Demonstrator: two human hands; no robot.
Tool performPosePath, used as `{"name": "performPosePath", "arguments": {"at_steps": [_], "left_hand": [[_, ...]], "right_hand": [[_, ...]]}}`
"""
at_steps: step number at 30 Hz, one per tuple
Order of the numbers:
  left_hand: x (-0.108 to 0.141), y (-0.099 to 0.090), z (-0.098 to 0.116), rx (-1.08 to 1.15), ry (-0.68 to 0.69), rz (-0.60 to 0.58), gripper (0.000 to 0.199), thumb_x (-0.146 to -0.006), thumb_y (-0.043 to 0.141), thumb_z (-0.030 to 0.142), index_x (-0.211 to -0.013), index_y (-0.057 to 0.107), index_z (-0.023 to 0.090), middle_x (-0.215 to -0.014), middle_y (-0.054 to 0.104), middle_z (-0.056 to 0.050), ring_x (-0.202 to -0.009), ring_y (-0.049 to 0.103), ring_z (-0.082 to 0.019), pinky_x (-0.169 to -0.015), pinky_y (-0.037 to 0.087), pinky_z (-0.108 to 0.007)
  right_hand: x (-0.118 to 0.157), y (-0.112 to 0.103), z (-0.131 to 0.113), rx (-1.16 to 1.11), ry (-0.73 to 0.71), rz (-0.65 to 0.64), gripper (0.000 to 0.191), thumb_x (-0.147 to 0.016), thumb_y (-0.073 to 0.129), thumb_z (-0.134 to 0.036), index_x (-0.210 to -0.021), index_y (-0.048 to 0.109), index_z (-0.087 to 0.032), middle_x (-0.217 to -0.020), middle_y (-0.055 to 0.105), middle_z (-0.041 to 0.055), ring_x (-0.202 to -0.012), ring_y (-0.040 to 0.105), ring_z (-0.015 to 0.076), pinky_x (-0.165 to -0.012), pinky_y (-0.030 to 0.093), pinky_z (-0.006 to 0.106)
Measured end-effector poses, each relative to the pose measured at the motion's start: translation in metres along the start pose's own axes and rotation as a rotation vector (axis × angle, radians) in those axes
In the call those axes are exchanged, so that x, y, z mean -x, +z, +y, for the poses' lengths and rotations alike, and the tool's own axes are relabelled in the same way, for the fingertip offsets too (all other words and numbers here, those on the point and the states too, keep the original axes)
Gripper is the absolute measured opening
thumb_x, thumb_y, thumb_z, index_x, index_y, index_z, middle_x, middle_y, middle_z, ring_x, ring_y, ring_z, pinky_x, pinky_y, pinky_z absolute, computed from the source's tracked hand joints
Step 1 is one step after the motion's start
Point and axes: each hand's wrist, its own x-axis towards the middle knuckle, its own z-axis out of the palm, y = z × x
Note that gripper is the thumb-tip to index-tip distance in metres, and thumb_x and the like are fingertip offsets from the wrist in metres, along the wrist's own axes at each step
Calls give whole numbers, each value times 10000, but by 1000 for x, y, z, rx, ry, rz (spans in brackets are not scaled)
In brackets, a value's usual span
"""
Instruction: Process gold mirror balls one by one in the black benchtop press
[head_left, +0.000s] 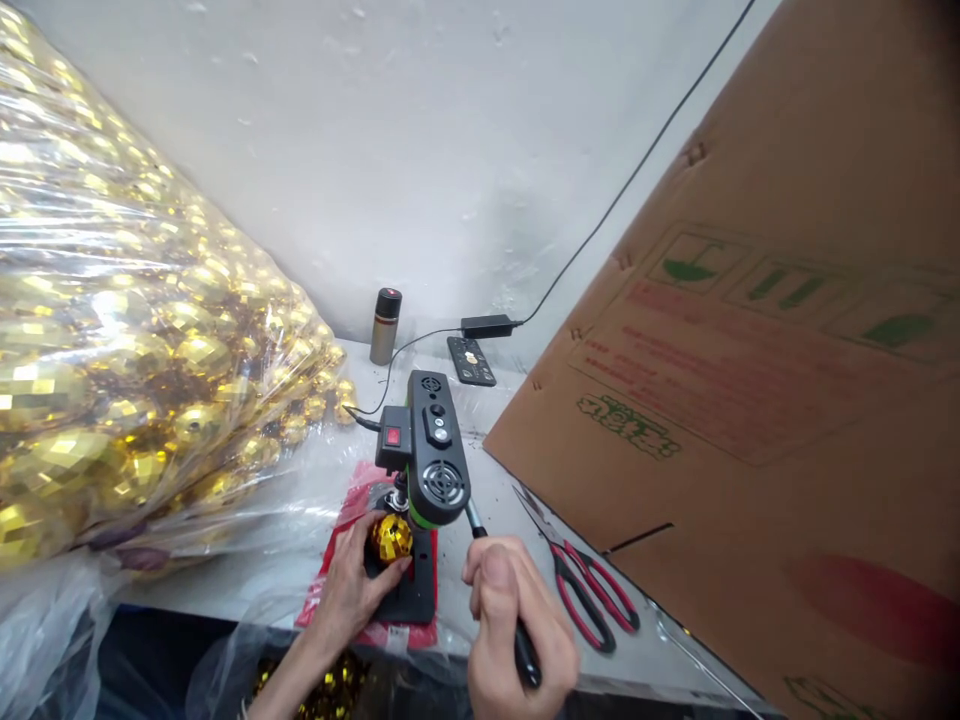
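My left hand (358, 575) is closed around a gold mirrored ball (392, 540), its thumb and fingers on opposite sides. The ball sits over the black base (409, 600) of a small bench drill press (439, 450), under its head. What tool tip meets the ball is hidden by the head. My right hand (517, 630) grips the black handle of the press's lever (525, 655), fingers wrapped round it. A red plastic sheet (330, 570) lies beneath the base.
Red-handled scissors (592, 590) lie right of the press, beside a big cardboard box (750, 350). A clear bag of gold balls (150, 340) bulges at left. Behind stand a tumbler (385, 328), a phone (471, 360) and a power adapter (487, 326) with its cable.
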Motion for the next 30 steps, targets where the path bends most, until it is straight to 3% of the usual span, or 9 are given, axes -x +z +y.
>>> {"name": "performPosePath", "arguments": {"at_steps": [6,11,20,26,30], "left_hand": [[1,3,5,-57,102,-17,489,-799,798,330,-1260,689,209,-1175,788,-132,-1086,738,-360,-927,623,-513],[-5,-2,17,-73,152,-124,533,-776,783,276,-1297,686,213,-1214,782,-138,-1104,726,-367,-989,584,-543],[-7,-3,15,-29,70,-198,560,-719,809,251,-1274,726,248,-1210,786,-115,-1126,694,-365,-989,584,-517],[-8,-5,20,-45,49,-221,528,-719,820,247,-1240,736,254,-1158,791,-100,-1095,702,-363,-959,601,-503],[-7,-5,20,-48,41,-224,508,-720,816,235,-1223,739,245,-1132,790,-100,-1093,699,-365,-955,603,-505]], "right_hand": [[4,-1,-1,15,7,-4,295,-1023,468,-46,-782,506,-212,-674,521,-36,-594,528,81,-543,409,211],[6,-4,0,10,-8,-34,282,-1017,463,-37,-799,505,-210,-692,523,-32,-598,528,79,-533,404,206],[22,9,10,21,-65,112,335,-997,464,-22,-722,482,-211,-643,506,-41,-531,479,77,-508,367,231],[52,16,13,81,140,165,399,-1087,399,-187,-692,451,-217,-687,528,-42,-612,502,97,-719,452,279],[55,23,20,74,104,231,403,-1088,386,-189,-690,445,-219,-688,521,-58,-589,478,87,-814,486,293]]}}
